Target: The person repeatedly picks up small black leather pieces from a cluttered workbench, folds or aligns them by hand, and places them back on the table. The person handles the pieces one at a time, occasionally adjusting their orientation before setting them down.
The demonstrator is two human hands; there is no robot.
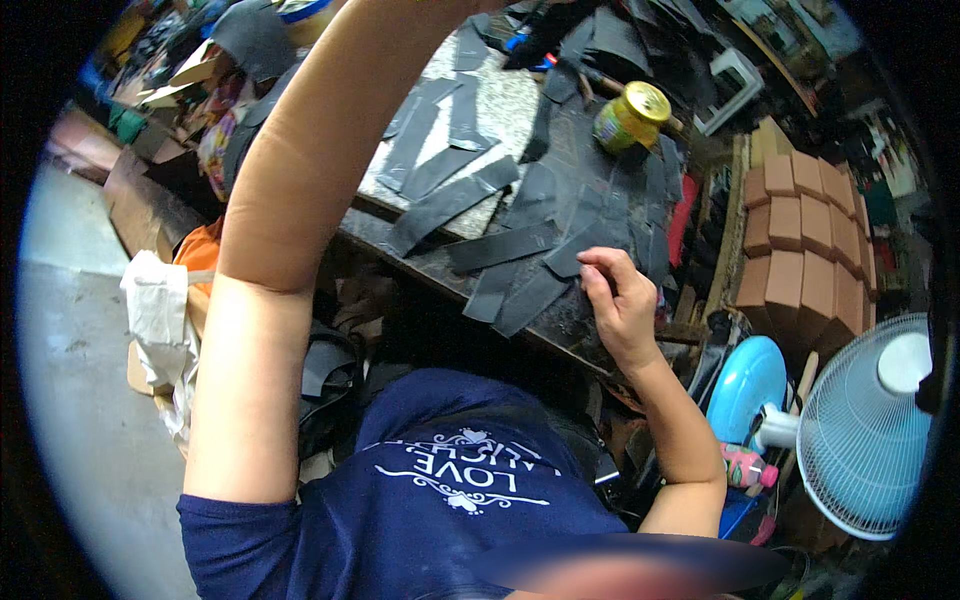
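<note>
My right hand (pixel 622 300) is at the near edge of a dark workbench (pixel 420 262), fingers curled and the thumb close to the index fingertip. Its fingertips meet the edge of a black strip (pixel 578 250); whether anything is pinched between them is too small to tell. My left forearm (pixel 340 130) stretches up past the top edge, so the left hand is cut off from sight. Several more flat black strips (pixel 455 205) lie loosely overlapped across the bench and on a speckled pale board (pixel 490 95).
A yellow-green can (pixel 632 117) stands on the bench's far right. Beyond it are a white frame (pixel 732 90) and stacked brown blocks (pixel 800 225). To my right are a blue-and-white fan (pixel 865 425) and a pink bottle (pixel 748 468). White cloth (pixel 158 310) hangs at left.
</note>
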